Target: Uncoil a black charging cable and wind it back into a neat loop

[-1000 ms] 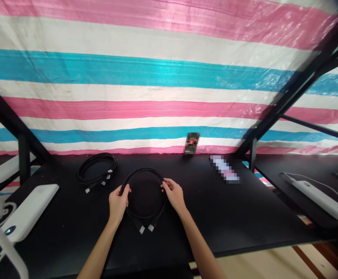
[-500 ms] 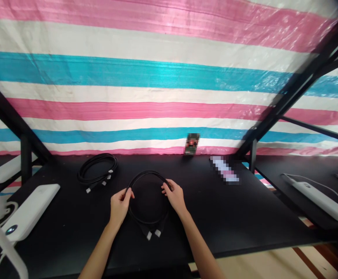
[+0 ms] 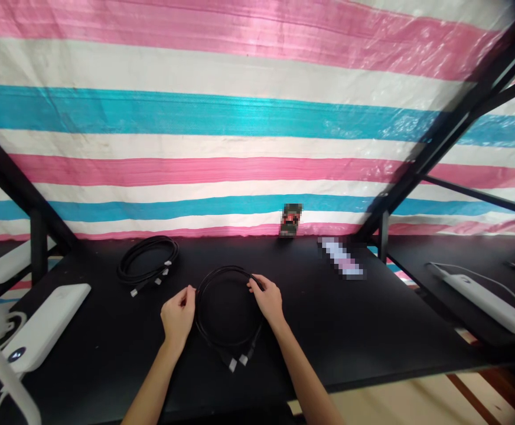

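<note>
A coiled black cable (image 3: 215,333) with two white plugs at its near end lies on the black table (image 3: 350,330) in front of me. My right hand (image 3: 267,300) is closed on the right side of the coil. My left hand (image 3: 178,314) sits at the coil's left edge, fingers curled, its fingertips at the cable or just off it. A second coil of black cable (image 3: 147,265) with white plugs lies further back on the left, untouched.
A white power bank (image 3: 45,324) lies at the table's left, a white cable beside it. A small blurred card (image 3: 292,219) leans on the striped tarp, a blurred strip (image 3: 341,257) nearby. Black frame posts stand at both sides. Another white device (image 3: 483,295) rests on the right table.
The coil has slid toward me and slightly right. My left hand has come off the coil's left side and drawn back a little; my right hand keeps its hold.
</note>
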Demonstrator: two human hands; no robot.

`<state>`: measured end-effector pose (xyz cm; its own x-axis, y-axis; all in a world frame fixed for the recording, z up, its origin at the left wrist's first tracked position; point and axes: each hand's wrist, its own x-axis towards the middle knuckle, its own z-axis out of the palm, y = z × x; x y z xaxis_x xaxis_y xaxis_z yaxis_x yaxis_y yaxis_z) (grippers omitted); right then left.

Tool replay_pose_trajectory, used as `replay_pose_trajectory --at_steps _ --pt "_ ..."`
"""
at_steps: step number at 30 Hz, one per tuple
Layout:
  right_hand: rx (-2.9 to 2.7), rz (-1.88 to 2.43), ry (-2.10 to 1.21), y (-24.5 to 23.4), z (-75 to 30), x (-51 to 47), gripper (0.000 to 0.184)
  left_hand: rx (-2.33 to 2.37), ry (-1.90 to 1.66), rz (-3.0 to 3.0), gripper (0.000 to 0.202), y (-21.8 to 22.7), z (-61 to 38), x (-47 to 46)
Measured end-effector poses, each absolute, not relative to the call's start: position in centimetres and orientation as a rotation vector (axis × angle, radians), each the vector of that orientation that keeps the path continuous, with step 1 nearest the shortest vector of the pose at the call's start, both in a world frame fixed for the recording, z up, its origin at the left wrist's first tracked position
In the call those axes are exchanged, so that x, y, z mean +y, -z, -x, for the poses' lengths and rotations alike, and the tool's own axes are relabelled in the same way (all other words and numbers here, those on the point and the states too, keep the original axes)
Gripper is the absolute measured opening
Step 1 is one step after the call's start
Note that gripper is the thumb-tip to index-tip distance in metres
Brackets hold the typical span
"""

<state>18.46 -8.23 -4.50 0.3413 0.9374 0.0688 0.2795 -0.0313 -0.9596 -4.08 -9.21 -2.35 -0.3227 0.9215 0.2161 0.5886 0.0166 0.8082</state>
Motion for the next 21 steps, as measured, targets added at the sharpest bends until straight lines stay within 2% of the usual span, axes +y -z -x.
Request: replay_pose_trajectory --at_steps 3,9,15,21 --pt "-1.073 1.537 -0.738 4.8 -18.8 -7.7 0.029 1.953 -1.191 -1.545 0.039 2.4 4.0 -9.3" --pt "-0.934 1.52 -0.556 4.2 -21.0 -3.5 0.054 1.937 -1.149 -1.524 0.039 2.1 3.8 -9.2" --pt "-0.767 1.505 -0.441 3.7 -24.3 3.0 0.047 1.859 -1.198 -1.523 0.041 2.5 3.7 -8.9" --pt "-0.756 1.444 -0.296 4.5 -24.7 5.1 0.058 1.784 -1.253 -1.548 0.042 3.2 3.7 -8.5"
